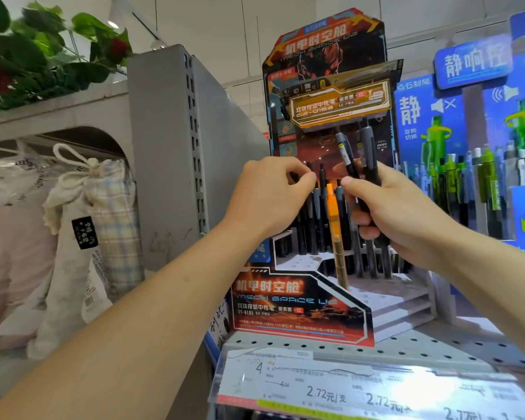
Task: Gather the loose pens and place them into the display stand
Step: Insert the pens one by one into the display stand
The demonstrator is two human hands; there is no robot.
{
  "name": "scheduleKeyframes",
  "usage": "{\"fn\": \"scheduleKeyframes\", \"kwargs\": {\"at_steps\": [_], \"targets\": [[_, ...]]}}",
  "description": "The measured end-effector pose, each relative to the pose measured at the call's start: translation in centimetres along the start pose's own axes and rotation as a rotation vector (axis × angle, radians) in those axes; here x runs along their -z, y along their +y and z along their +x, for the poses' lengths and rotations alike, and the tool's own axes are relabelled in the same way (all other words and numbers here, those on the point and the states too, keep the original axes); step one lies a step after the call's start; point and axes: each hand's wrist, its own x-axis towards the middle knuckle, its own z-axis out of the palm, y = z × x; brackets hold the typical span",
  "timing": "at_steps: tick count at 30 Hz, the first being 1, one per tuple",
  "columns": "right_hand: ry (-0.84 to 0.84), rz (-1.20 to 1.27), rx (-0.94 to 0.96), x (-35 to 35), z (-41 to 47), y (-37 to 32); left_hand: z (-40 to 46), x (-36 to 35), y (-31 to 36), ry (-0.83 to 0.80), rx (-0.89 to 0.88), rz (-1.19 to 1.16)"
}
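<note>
Pens (361, 165) in right-hand grip (385, 213)

display stand (300, 310) on perforated shelf (437, 347), pens (315, 219) upright in its slots, second stand (482, 147) to its right, drawstring bags (82, 237) left beyond divider panel (164, 153), price tags (346, 392) along shelf front

A stationery aisle in a retail shop. A printed cardboard display stand (303, 310) holding pens (312, 213) sits on a perforated metal shelf (406, 347), whose front edge carries price labels (331, 392) reading 2.72 yuan each. Beside it stands a blue display (437, 122) stocked with green pens (488, 177). To the left, a grey slotted shelving upright (170, 153) divides off a bay with packaged fabric bags (82, 237), and artificial flowers (28, 50) lie on top.
</note>
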Motion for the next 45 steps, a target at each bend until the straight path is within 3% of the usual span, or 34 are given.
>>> {"fn": "scheduleKeyframes", "kwargs": {"at_steps": [8, 24, 32, 36, 41, 45], "targets": [[-0.009, -0.004, -0.034, -0.3, -0.5, -0.4, -0.1, 0.0, 0.2, -0.174, 0.074, 0.115], [-0.111, 0.107, -0.107, -0.1, -0.4, -0.1, 0.6, -0.5, -0.9, -0.202, 0.046, 0.098], [-0.016, 0.080, -0.094, -0.1, -0.2, 0.0, 0.7, -0.6, -1.2, -0.243, 0.028, 0.070], [-0.021, 0.020, -0.059, -0.2, -0.2, 0.1, 0.6, -0.5, -1.0, -0.207, 0.006, 0.073], [-0.062, -0.019, -0.047, -0.5, -0.5, 0.1, 0.0, 0.1, -0.4, -0.064, 0.025, -0.177], [-0.123, -0.022, -0.032, -0.5, -0.3, 0.2, -0.1, 0.4, -0.1, -0.052, 0.024, -0.209]]}}
